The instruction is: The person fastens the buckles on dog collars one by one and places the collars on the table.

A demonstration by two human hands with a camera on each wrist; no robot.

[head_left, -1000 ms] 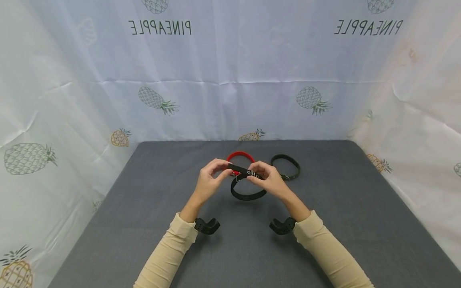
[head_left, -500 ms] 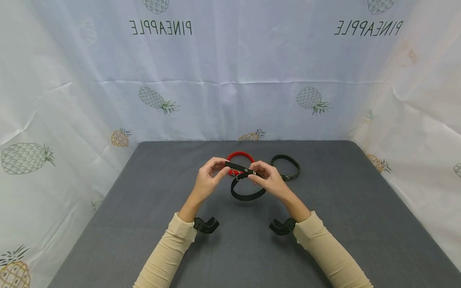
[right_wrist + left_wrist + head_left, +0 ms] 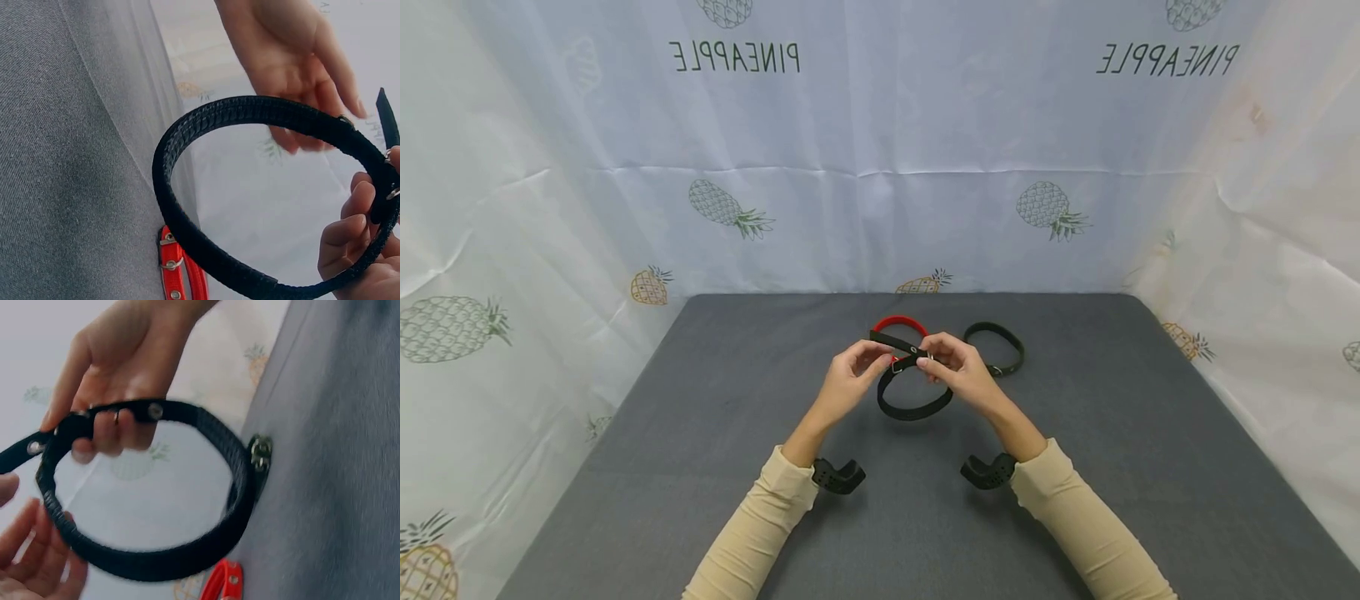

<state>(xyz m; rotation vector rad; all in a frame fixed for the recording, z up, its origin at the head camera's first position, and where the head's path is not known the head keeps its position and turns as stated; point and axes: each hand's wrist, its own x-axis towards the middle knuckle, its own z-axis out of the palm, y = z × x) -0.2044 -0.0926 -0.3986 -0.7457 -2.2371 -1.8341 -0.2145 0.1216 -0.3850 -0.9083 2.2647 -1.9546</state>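
A black dog collar (image 3: 914,413) is fastened into a loop and held up over the table, its loose strap end (image 3: 887,339) sticking out to the left. My right hand (image 3: 961,371) grips it at the buckle, fingers curled round the band and thumb against it, as the left wrist view also shows. The fingers partly cover the metal buckle (image 3: 392,192). Beside the collar's left side is my left hand (image 3: 845,385). Its fingers are loosely bent, and in the left wrist view its thumb stands apart from the fingertips (image 3: 37,515), which are right at the band.
Behind the black collar, a red collar (image 3: 900,319) lies on the grey table (image 3: 760,375), partly hidden by the hands. A dark green collar (image 3: 1019,350) with a metal buckle lies to its right. A white pineapple-print curtain (image 3: 880,233) borders the table.
The black collar's strap end has turned, and its white lettering no longer shows. My left hand has left the strap end and come down and right to the collar's side. My right hand keeps its hold.
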